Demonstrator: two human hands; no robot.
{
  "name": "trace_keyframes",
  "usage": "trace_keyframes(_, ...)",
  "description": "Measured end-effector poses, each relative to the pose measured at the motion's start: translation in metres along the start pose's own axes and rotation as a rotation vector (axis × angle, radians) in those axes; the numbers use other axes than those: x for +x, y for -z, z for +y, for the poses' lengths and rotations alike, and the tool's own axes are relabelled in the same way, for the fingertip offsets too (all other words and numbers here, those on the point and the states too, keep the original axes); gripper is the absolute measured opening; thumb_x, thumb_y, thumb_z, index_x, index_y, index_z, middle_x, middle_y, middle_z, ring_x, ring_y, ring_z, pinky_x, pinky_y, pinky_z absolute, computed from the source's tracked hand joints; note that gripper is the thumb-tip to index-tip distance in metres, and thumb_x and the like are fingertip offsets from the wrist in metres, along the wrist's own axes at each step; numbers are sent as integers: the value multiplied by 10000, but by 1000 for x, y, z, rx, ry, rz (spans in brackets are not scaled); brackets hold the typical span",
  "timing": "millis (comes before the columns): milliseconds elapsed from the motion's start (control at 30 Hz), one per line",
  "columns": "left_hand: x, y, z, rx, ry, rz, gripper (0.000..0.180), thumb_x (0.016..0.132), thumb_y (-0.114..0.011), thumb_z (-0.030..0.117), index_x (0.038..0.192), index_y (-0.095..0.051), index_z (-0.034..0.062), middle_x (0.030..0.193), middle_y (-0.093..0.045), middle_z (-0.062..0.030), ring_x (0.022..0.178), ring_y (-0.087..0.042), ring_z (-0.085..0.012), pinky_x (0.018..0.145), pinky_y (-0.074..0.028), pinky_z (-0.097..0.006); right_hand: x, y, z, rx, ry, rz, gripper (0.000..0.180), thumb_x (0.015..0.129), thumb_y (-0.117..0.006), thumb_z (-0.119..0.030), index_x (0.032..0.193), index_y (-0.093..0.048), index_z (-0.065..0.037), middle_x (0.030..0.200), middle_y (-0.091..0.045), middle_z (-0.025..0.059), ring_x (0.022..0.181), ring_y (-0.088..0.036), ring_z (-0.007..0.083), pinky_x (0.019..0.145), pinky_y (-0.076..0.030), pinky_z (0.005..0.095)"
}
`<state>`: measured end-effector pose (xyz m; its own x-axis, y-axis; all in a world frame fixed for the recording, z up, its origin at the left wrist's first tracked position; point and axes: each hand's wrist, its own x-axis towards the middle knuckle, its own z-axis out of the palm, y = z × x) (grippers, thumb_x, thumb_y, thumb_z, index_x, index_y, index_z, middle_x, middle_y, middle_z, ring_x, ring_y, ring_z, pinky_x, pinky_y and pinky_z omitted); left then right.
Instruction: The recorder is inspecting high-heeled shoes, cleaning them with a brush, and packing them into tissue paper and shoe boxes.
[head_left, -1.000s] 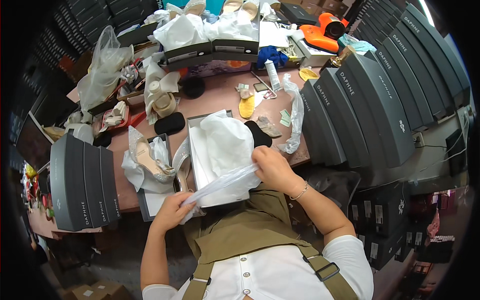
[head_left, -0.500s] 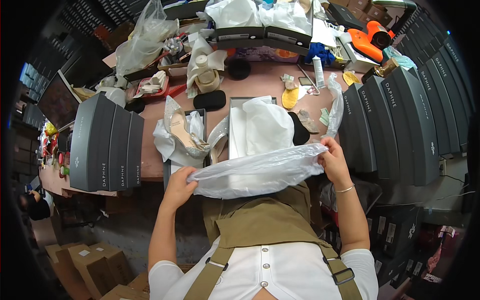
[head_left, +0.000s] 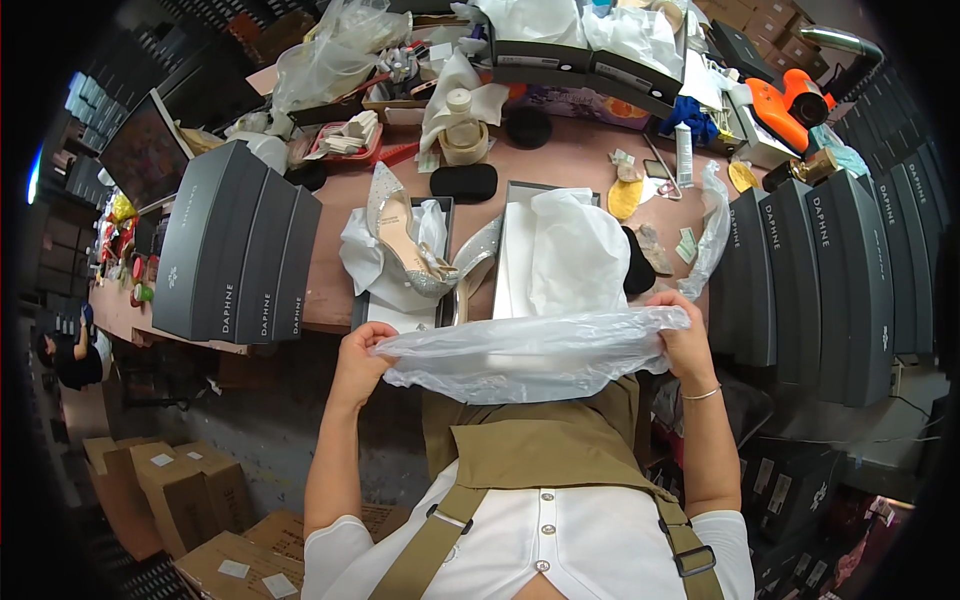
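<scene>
A clear plastic bag [head_left: 520, 352] is stretched wide between my two hands at the table's near edge. My left hand [head_left: 358, 352] pinches its left end and my right hand [head_left: 686, 338] grips its right end. Just beyond the bag stands an open shoe box [head_left: 512, 215] lined with white tissue paper [head_left: 572, 252]. Left of it a silver glittery high-heeled shoe [head_left: 405, 245] lies on white paper in a box lid [head_left: 362, 308], with a second silver shoe [head_left: 474, 262] beside it.
Stacks of dark grey shoe boxes stand on the left [head_left: 238, 245] and right [head_left: 830, 270]. The back of the table holds a tape roll [head_left: 464, 148], black pads [head_left: 464, 182], an orange tool [head_left: 790, 105] and more bags. Cardboard boxes [head_left: 165, 490] sit on the floor at lower left.
My hands have pulled the plastic bag from a bunched strip into a wide stretch in front of me. The view has tilted, so the table sits higher in the picture.
</scene>
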<state>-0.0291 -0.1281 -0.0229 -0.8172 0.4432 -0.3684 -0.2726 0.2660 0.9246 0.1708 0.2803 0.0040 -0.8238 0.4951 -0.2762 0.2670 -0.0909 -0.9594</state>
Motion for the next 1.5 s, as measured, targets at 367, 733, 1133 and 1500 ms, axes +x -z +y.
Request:
trace_keyframes(367,8,11,-26,-629,96,52,194,886,-592,39,1078,-570,18,994,-628,-61,874,-608,-139,777,-511,-292,5,0,-10,298,-57,115,276,904,-460,15,1135,-610,-4,951,-621,35,810,-568,86,731,-473,221)
trace_keyframes(733,7,-12,10,-321,10,-188,398,798,-704,-21,1143,-514,34,1030,-611,-36,898,-583,-99,782,-486,-248,2,25,0,566,13,-16,253,887,-504,-21,1139,-519,-39,996,-620,73,885,-607,141,791,-505,272)
trace_keyframes(1133,5,0,21,-308,-239,-267,95,737,-661,-26,829,-654,-7,1049,-627,-121,943,-603,-182,841,-484,-293,-1,58,11,497,246,-310,15,791,-629,-25,789,-617,-17,939,-611,83,805,-566,143,719,-446,242)
trace_keyframes(1500,16,34,35,189,-360,-236,160,699,-564,-46,801,-682,-11,1013,-643,-125,956,-600,-205,836,-450,-280,-18,59,-64,-805,305,-269,101,786,-582,21,873,-631,12,1041,-631,135,934,-617,258,835,-478,334)
